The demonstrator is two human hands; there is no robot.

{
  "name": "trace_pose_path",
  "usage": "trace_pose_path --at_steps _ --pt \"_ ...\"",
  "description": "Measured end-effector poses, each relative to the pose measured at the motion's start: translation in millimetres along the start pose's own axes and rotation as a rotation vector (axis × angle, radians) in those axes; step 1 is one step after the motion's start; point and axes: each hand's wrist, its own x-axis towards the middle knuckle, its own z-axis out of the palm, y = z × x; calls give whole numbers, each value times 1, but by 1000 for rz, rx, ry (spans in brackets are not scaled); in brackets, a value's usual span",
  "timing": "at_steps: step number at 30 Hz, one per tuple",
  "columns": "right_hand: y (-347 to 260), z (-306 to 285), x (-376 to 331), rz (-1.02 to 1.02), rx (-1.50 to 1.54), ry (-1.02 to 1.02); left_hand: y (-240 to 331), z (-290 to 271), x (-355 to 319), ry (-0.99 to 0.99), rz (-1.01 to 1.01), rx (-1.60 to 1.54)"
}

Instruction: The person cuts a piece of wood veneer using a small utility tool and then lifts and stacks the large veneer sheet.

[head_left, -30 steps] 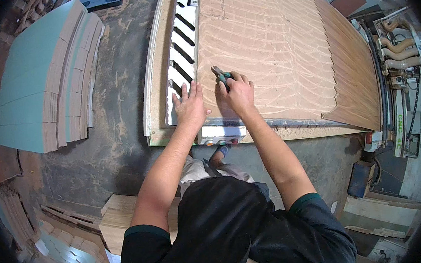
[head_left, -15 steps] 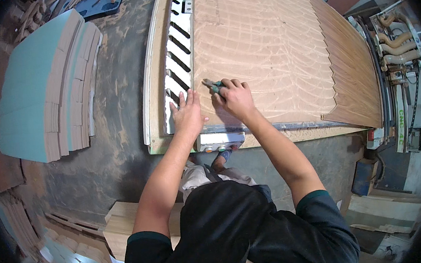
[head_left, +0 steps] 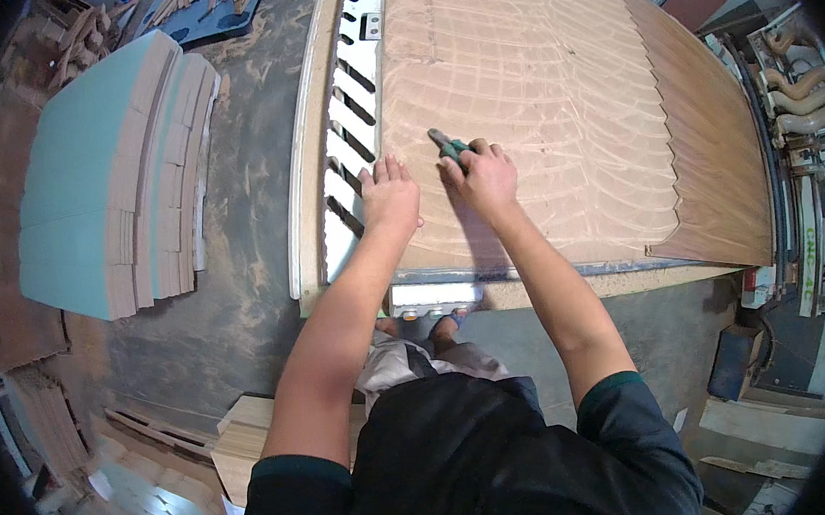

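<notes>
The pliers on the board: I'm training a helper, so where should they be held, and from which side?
Likely by the green handles, coming from the near edge as the right hand does. The pliers point their metal nose away across the wooden board, so the handles face the person. The left hand lies flat beside.

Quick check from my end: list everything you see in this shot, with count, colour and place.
wooden sheet: one, light brown with cut curved lines, flat on the machine bed ahead
slotted white bed strip: one, white with dark slots, along the sheet's left edge
stacked panels: one stack, teal-faced with tan edges, on the floor at left
curved wooden parts: several, tan, on a rack at far right
wood offcuts: a few, pale, on the floor below
green-handled tool: one, on the sheet
left hand: flat on the sheet, fingers spread
right hand: gripping the green-handled tool
</notes>
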Motion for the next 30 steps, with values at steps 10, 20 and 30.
trace_pose_path --at_steps 10,20,30 --pt "42 8 48 39 40 125 9 7 11 13 4 50" --pt "98 19 125 42 -12 116 29 -14 26 -165 -1 228" --pt "90 37 162 -343 98 68 32 -17 25 -144 2 249"
